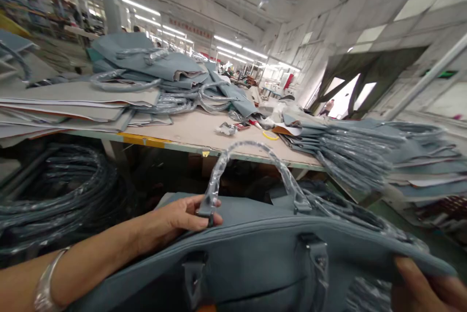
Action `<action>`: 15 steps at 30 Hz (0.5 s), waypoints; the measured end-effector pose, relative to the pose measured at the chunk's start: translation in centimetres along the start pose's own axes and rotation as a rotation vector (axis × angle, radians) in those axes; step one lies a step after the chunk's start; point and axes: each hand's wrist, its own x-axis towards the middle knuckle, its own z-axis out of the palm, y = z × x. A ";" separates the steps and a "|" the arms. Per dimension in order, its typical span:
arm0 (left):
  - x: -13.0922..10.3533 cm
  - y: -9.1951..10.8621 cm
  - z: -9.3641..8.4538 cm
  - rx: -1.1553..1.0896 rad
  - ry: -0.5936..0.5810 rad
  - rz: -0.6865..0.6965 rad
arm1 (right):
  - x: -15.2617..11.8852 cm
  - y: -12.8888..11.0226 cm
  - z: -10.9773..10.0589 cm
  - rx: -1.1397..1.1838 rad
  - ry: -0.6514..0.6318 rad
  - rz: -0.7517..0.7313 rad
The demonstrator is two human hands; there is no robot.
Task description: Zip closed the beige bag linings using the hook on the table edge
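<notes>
A grey-blue handbag (255, 258) fills the bottom of the view, held up in front of me. Its far handle (251, 149) stands up in an arch, wrapped in clear plastic. My left hand (178, 217) pinches the bag's top edge at the left base of that handle. A metal bangle sits on my left wrist. My right hand (423, 285) grips the bag's right end at the bottom right corner; only its fingers show. The near handle's metal fittings (317, 258) face me.
A long worktable (189, 132) runs across the middle, with stacks of grey panels (73, 100) and bags (146, 61) on the left. More bags with wrapped handles (357, 154) are piled at the right. Coiled dark handles (54, 190) lie below left. A person stands far off by a doorway (328, 106).
</notes>
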 end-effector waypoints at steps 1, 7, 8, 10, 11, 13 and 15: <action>-0.2 0.3 0.9 -0.063 0.010 0.032 | -0.1 -0.2 0.2 -0.022 0.060 0.032; 0.7 2.4 4.5 0.075 0.075 0.306 | -1.2 2.5 2.4 -0.453 -0.131 -0.396; 1.1 2.4 4.7 0.105 0.062 0.305 | -2.1 3.3 2.7 -0.548 -0.165 -0.537; 1.6 2.3 4.9 0.127 0.056 0.289 | -4.4 4.8 2.9 -0.652 -0.253 -0.788; 1.8 2.3 5.0 0.134 0.055 0.286 | -5.4 5.5 3.0 -0.660 -0.299 -0.874; 2.0 2.3 5.0 0.158 0.047 0.289 | -6.8 6.6 2.9 -0.649 -0.384 -0.967; 2.2 2.7 5.1 0.176 0.030 0.301 | -7.1 7.2 2.6 -0.638 -0.464 -0.983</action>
